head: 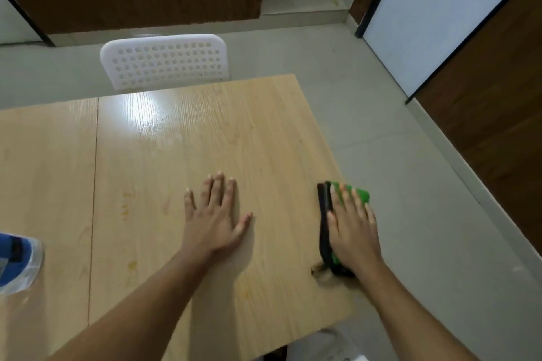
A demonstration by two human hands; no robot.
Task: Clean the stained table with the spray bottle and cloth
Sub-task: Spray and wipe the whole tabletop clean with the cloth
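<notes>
- The right hand (353, 231) lies flat with fingers straight, pressing the cloth (330, 228) onto the table (234, 132) right at its right edge, toward the near right corner.
- Risk: a stroke outward could push the cloth off that edge onto the floor.
- The left hand (215, 214) rests spread and flat on the table, holding nothing, near the middle of the near half.
- Yellow stains (126, 205) sit toward the near left, well apart from the cloth; wiping only here would miss them.
- The bottle (16, 261) stands at the left edge of view, partly cut off; a wide sweep toward the stains could knock it over.
- A brown smear (321, 271) lies beside the cloth's near end; dragging could spread it.
</notes>
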